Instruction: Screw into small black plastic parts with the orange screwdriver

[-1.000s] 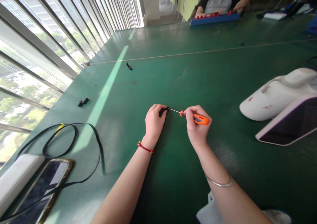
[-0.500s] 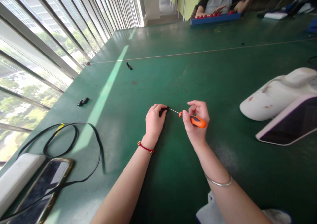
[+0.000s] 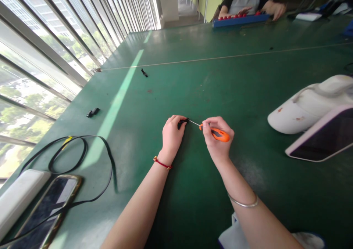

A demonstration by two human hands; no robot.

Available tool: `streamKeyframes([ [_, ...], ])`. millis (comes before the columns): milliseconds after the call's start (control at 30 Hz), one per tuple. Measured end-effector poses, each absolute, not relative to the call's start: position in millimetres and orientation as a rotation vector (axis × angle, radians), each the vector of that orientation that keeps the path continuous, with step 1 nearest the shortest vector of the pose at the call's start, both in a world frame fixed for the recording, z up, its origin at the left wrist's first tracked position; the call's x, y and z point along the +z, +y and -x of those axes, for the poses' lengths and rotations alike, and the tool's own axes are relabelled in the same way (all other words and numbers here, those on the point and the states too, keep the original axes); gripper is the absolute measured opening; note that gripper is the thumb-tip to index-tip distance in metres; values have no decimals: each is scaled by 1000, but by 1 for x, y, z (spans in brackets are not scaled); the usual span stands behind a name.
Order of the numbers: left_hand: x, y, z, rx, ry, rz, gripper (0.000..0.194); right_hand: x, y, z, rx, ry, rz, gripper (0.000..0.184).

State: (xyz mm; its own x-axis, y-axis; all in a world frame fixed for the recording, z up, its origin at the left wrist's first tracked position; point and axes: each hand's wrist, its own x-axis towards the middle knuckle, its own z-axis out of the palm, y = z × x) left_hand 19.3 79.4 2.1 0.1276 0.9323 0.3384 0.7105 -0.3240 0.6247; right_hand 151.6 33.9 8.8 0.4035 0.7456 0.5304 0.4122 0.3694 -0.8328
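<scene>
Over the green tabletop (image 3: 176,83), my left hand (image 3: 172,131) pinches a small black part (image 3: 182,123) between thumb and fingers. Most of that part is covered by the hand, so its kind cannot be made out. My right hand (image 3: 219,139) is closed around an orange and black screwdriver (image 3: 222,135). The screwdriver's thin metal shaft points left, and its tip meets the right end of the black part. Two small black pieces lie apart on the table: one (image 3: 93,112) to the left, another (image 3: 144,72) farther away.
A phone (image 3: 52,208), a white box-shaped object (image 3: 22,197) and a looped black cable (image 3: 110,161) lie at left. On the right are a white bottle (image 3: 300,109) and a tilted dark-screened device (image 3: 325,137). Across the table a person sits behind a blue rack (image 3: 239,20) with red pieces.
The fingers of my right hand have closed in around the screwdriver handle, while my left hand stays put. Across the table, the person's raised hand has come down beside the blue rack.
</scene>
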Motion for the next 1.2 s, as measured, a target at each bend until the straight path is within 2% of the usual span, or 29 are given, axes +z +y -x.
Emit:
streamKeyframes([
  [100,2,80,-19,1016,1588,-2089,13,9,34,-150,311,-1201,1207,9],
  [200,2,80,-19,1026,1574,-2077,14,9,36,-150,235,-1180,1104,35],
  [267,2,80,-18,1029,1570,-2068,14,10,37,-151,178,-1196,1115,41],
  [433,1,81,-18,1040,1559,-2061,14,11,33,-152,207,-1285,1261,4],
  [500,1,81,-17,1043,1554,-2057,15,10,34,-151,230,-1252,1242,7],
  [600,1,81,-17,1045,1550,-2049,16,9,36,-151,219,-1189,1129,33],
  [667,1,81,-17,1045,1548,-2049,16,9,36,-152,184,-1186,1108,39],
  [833,1,81,-17,1046,1546,-2058,15,10,34,-152,199,-1272,1263,6],
  [900,1,81,-17,1046,1545,-2056,15,9,34,-152,228,-1258,1242,9],
  [1033,0,81,-17,1038,1546,-2055,15,7,36,-153,182,-1213,1141,34],
  [1100,1,81,-17,1037,1552,-2056,15,8,35,-153,177,-1230,1170,30],
  [1200,1,81,-17,1041,1554,-2060,15,10,33,-152,222,-1273,1252,8],
])
